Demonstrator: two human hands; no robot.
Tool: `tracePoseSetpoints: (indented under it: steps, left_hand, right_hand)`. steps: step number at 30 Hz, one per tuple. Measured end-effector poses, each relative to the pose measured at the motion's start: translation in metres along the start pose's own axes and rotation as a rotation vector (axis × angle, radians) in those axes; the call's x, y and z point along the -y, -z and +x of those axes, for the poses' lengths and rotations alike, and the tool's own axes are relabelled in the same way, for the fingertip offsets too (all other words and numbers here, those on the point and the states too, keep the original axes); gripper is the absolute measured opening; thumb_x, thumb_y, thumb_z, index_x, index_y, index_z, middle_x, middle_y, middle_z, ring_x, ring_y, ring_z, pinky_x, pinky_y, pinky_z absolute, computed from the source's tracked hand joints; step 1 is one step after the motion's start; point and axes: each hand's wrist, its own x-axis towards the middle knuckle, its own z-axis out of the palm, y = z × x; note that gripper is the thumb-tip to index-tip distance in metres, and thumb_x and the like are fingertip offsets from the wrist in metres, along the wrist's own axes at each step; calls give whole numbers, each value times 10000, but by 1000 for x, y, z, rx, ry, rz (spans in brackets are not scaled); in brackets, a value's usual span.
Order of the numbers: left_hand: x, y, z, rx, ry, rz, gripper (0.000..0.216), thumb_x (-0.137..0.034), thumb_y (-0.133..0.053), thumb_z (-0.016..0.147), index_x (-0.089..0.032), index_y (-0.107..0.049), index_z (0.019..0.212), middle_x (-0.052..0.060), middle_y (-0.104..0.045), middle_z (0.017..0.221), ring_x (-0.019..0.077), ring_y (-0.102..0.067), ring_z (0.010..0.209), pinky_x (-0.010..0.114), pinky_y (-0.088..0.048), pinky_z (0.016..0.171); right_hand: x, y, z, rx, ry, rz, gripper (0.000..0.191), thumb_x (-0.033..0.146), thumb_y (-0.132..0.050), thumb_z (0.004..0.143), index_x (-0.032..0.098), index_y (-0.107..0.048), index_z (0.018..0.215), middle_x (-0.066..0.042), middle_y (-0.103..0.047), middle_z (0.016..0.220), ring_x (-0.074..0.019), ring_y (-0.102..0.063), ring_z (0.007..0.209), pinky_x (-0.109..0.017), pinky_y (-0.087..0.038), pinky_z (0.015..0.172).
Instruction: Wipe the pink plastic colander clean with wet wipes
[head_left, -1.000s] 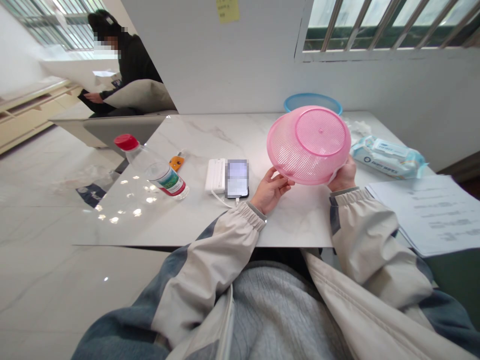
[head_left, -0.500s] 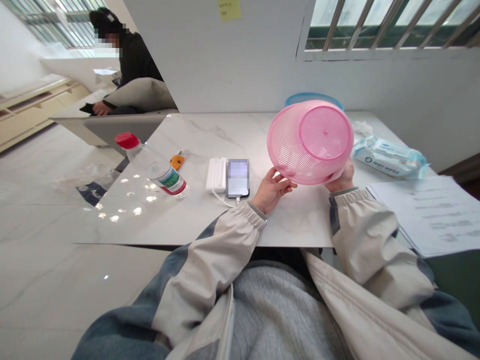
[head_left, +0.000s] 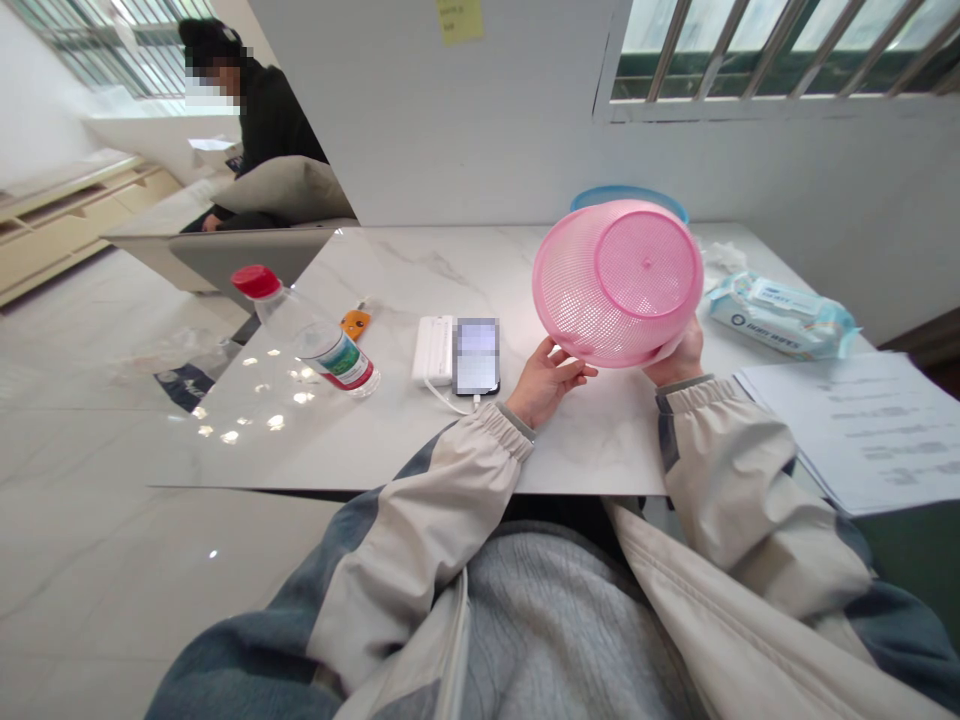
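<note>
A pink mesh basket (head_left: 574, 285) is held tilted above the table, its round base turned toward me and its opening facing away. My left hand (head_left: 546, 385) grips the lower left rim, thumb and fingers at the edge. On the lower right side my right hand (head_left: 679, 358) is closed on the basket, with most of its fingers hidden behind the mesh. Behind the basket shows the rim of a blue container (head_left: 630, 192); the rest of it is covered.
Left of my hands lie a phone (head_left: 477, 358) on a cable, a white power bank (head_left: 433, 350), an orange keychain (head_left: 355, 323) and a clear bottle (head_left: 341, 360) with a red cap. At right are wet wipes (head_left: 784, 315), crumpled tissue (head_left: 725, 257) and papers (head_left: 877, 430). A person (head_left: 274, 120) sits beyond.
The pink basket and my right hand have shifted very slightly left. Both hands keep their hold. The seated person's hand has drawn back slightly.
</note>
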Motion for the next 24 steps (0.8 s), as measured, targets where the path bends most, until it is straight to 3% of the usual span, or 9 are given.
tracePoseSetpoints:
  steps: [5, 14, 20, 24]
  left_hand:
    - [2, -1, 2, -34, -4, 5, 479, -107, -877, 736, -211, -587, 1103, 6, -713, 1015, 143, -742, 819, 309, -486, 825]
    - [5, 2, 1, -36, -10, 0, 458, -96, -859, 745, -203, -594, 1102, 11, -715, 1003, 162, -755, 810, 314, -491, 799]
    - [1, -2, -3, -29, 31, 8, 402, -127, -877, 758, -175, -632, 1073, 45, -729, 1048, 157, -744, 829, 320, -504, 828]
    - [-5, -2, -2, -72, 25, -16, 266, -242, -812, 875, -173, -643, 1069, 46, -729, 1019, 165, -746, 808, 294, -509, 763]
  right_hand:
    - [-6, -4, -3, -58, -64, 104, 395, 393, -373, 1086, 229, -727, 1020, -28, -804, 1024, -188, -738, 1050, -357, -584, 1073]
    - [-12, 1, -1, -56, -94, 104, 415, 408, -371, 1090, 216, -736, 1041, -11, -814, 1028, -192, -734, 1071, -374, -584, 1074]
    - [-10, 13, 9, -86, -73, 23, 172, 393, -547, 947, 365, -717, 941, 48, -834, 1001, -214, -718, 1219, -481, -491, 1239]
    - [-5, 24, 16, -101, -28, 18, 53, 384, -632, 873, 412, -672, 854, 76, -836, 1029, -215, -672, 1338, -458, -360, 1344]
